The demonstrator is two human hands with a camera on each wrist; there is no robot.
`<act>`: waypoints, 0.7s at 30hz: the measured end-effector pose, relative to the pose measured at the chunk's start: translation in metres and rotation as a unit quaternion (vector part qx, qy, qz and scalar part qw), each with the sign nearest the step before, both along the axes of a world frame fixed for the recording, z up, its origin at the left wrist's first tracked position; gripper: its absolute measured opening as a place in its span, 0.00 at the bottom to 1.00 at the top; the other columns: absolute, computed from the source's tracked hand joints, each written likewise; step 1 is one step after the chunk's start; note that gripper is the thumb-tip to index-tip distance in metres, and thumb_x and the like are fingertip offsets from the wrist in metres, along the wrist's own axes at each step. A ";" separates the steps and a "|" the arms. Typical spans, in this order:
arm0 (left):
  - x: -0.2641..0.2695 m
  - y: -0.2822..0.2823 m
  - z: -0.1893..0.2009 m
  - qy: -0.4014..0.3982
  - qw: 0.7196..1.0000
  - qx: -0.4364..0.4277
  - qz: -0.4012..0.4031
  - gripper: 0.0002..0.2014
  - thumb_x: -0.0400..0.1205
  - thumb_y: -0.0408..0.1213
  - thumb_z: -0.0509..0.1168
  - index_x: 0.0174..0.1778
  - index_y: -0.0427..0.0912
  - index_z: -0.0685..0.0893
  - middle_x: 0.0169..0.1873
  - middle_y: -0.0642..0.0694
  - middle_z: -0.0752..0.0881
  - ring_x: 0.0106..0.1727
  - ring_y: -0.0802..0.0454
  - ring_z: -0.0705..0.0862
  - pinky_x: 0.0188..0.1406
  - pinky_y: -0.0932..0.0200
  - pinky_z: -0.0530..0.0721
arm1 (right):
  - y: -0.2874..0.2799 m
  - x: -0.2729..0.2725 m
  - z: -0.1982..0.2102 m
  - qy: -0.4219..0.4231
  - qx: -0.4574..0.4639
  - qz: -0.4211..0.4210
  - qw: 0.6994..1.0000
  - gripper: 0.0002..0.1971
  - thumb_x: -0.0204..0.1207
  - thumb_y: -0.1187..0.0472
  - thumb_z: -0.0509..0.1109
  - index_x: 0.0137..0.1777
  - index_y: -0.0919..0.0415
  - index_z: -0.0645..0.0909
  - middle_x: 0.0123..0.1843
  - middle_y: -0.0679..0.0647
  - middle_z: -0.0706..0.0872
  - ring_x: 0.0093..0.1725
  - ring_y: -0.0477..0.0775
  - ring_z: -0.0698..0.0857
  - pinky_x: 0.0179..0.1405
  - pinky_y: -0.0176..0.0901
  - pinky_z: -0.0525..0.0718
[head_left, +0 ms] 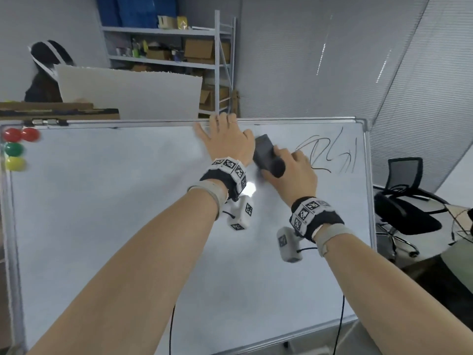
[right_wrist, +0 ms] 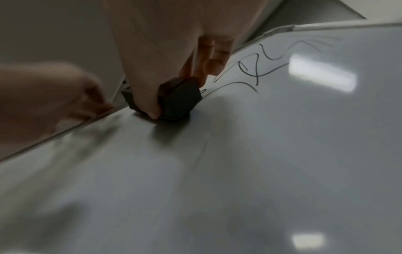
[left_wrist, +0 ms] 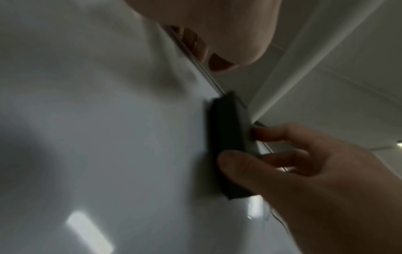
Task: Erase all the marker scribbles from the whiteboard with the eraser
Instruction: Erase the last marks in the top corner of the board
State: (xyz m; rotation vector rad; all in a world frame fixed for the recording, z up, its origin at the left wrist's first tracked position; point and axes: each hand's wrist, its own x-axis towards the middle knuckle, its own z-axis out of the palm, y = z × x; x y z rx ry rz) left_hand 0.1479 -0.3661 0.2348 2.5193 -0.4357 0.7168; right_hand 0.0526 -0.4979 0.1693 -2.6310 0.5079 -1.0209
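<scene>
the right hand (head_left: 294, 167) is gripping a dark rectangular felt eraser (head_left: 265, 153), thumb on one side and fingers curled on the other, pressing it flat against the white metal-framed whiteboard (head_left: 115, 226) in the upper middle of the head view. black marker scribbles (head_left: 327, 155) are sitting just right of the eraser, toward the board's upper right corner. the left hand (head_left: 225, 139) is holding the board's top edge, fingers hooked over the frame. round red, green and yellow magnets (head_left: 15, 147) are clinging at the upper left.

One whiteboard (head_left: 128, 226), one eraser (head_left: 265, 152) — four magnets (head_left: 14, 149).
</scene>
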 end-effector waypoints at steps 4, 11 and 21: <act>0.006 -0.008 -0.003 -0.025 0.997 0.076 -0.001 0.29 0.84 0.50 0.46 0.83 0.51 0.65 0.80 0.44 0.68 0.84 0.40 0.60 0.82 0.27 0.44 | -0.034 -0.020 -0.015 -0.017 0.065 -0.064 0.996 0.28 0.72 0.38 0.73 0.70 0.41 0.72 0.58 0.50 0.77 0.60 0.58 0.79 0.46 0.47 0.77; 0.000 -0.023 -0.008 -0.049 0.998 0.019 0.027 0.28 0.80 0.49 0.48 0.72 0.43 0.77 0.69 0.43 0.78 0.78 0.40 0.68 0.83 0.29 0.45 | -0.071 -0.035 -0.022 -0.081 0.144 -0.132 0.977 0.26 0.72 0.39 0.74 0.67 0.44 0.74 0.55 0.49 0.74 0.57 0.59 0.80 0.45 0.46 0.75; 0.004 -0.042 -0.009 -0.065 0.997 0.040 0.016 0.27 0.82 0.48 0.45 0.74 0.58 0.77 0.65 0.43 0.79 0.75 0.40 0.69 0.81 0.26 0.46 | -0.084 -0.045 -0.041 -0.043 0.093 -0.066 0.993 0.29 0.72 0.37 0.72 0.71 0.42 0.71 0.57 0.48 0.74 0.55 0.54 0.78 0.49 0.49 0.81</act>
